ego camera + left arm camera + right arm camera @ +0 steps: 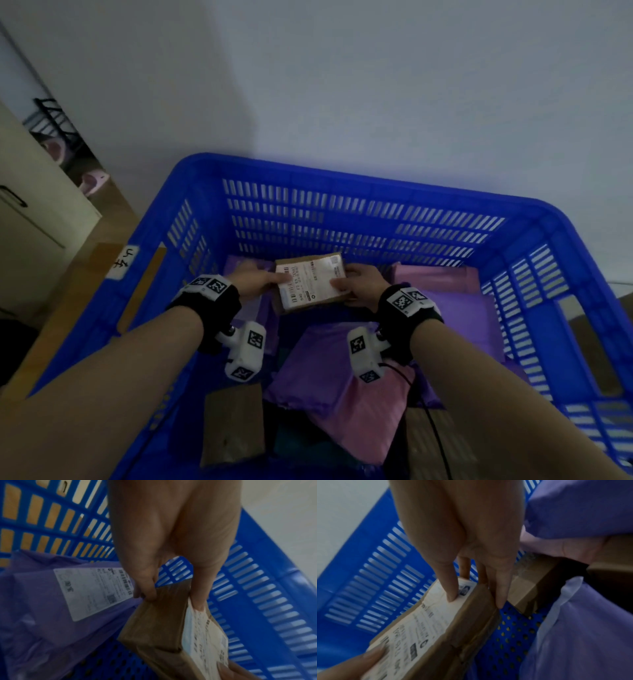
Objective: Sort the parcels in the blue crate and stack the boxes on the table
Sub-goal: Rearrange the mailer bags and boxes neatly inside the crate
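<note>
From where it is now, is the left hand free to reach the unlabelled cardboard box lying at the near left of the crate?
Probably not yet. The left hand grips the labelled box together with the right hand. The plain box lies uncovered in the blue crate, so the way looks free once the hand lets go.

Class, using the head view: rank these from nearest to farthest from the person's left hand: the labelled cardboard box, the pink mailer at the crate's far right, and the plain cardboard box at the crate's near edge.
1. Labelled cardboard box: gripped by the left hand, mid-crate.
2. Plain cardboard box: near edge, below the left forearm.
3. Pink mailer: far right, beyond the right hand.
</note>
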A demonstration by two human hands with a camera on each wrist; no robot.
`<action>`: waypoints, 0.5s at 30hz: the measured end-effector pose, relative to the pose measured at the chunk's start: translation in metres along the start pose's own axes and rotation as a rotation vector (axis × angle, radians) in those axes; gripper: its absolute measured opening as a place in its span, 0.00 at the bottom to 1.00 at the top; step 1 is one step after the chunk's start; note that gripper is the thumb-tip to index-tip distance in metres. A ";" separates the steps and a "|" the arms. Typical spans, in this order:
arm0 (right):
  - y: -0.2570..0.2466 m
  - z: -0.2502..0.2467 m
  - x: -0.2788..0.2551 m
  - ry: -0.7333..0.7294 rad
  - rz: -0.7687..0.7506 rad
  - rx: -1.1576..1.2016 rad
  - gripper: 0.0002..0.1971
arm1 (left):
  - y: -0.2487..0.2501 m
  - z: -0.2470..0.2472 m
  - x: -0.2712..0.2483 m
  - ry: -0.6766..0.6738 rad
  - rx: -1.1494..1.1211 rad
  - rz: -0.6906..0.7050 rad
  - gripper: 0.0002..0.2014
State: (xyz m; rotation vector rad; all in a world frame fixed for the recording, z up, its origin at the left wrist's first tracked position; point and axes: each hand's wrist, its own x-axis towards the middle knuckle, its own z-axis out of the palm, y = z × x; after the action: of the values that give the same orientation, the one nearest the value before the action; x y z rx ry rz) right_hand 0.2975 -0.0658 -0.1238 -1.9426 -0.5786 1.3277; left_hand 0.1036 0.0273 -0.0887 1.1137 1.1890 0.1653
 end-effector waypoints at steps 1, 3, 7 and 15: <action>0.004 0.001 0.005 0.012 0.014 -0.009 0.23 | -0.002 0.002 0.005 -0.016 -0.020 -0.013 0.22; 0.009 0.004 0.014 0.037 0.037 -0.042 0.20 | -0.005 0.004 0.014 -0.030 -0.014 -0.046 0.17; 0.014 0.009 0.027 0.072 0.074 -0.070 0.16 | -0.010 0.005 0.030 -0.043 0.061 -0.123 0.18; 0.025 -0.003 0.045 0.181 0.095 -0.246 0.17 | -0.022 0.013 0.055 -0.065 0.086 -0.172 0.16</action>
State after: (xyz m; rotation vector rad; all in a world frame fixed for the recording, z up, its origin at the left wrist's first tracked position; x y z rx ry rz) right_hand 0.3162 -0.0518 -0.1695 -2.2882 -0.5879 1.1645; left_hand 0.1283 0.0430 -0.1426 1.0775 1.2363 -0.0543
